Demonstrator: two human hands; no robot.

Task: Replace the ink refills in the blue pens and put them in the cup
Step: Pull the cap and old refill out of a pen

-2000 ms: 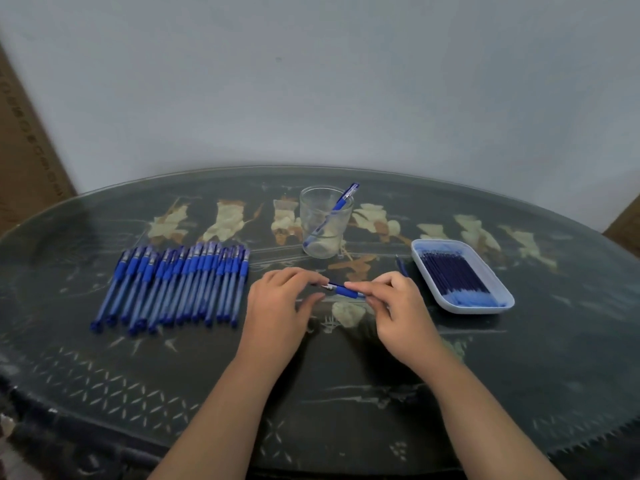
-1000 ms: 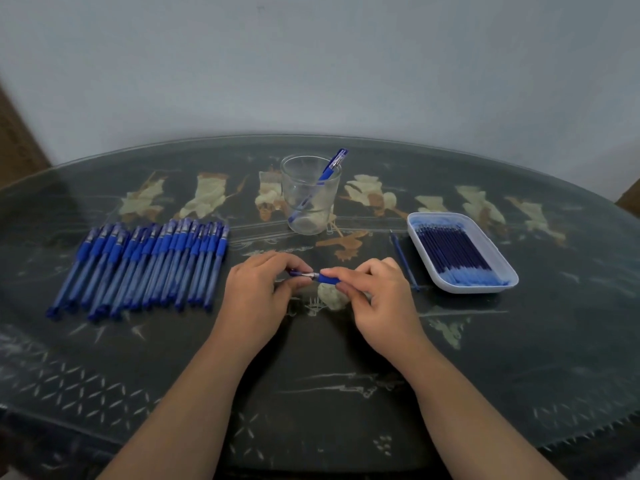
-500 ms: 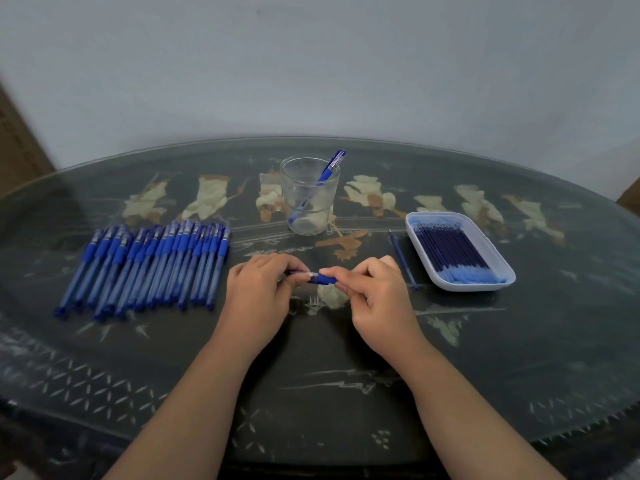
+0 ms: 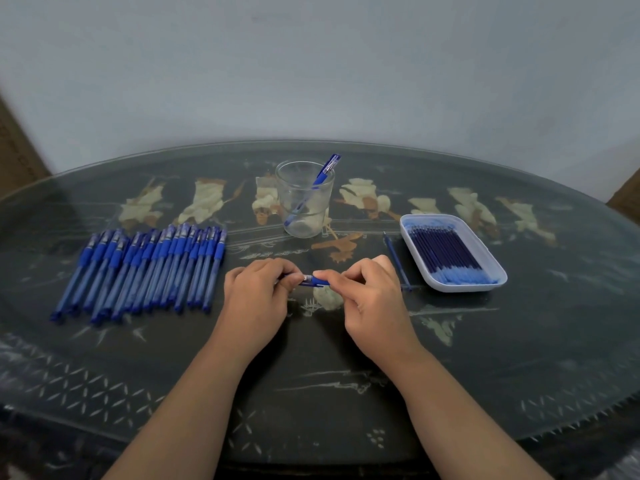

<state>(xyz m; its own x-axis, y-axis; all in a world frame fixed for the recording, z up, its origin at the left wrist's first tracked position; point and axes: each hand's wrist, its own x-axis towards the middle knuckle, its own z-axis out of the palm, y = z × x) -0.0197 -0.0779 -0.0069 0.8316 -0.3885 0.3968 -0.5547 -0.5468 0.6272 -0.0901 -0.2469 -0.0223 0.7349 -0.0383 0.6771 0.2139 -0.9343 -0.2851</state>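
Pinching 1 pen [image 4: 313, 280] between left grip [image 4: 258, 292] and right grip [image 4: 367, 292], with 1 in the cup [image 4: 294, 188] and the row [image 4: 149, 268] at frame left waiting.

Both bare forearms are reaching in from the near edge of the tabletop [image 4: 311, 393] and angling toward each other near its middle. The left hand [image 4: 254, 299] is lying knuckles up, fingers curling down and inward, thumb and forefinger pinching one end of a pen [image 4: 313, 281]. The right hand [image 4: 372, 299] is facing it, back up, fingers curling likewise, thumb and forefinger pinching the other end. The fingertips are almost meeting, with only a short stretch of pen showing between them. Both wrists are running straight with the forearms; whether they are resting on the tabletop is unclear.
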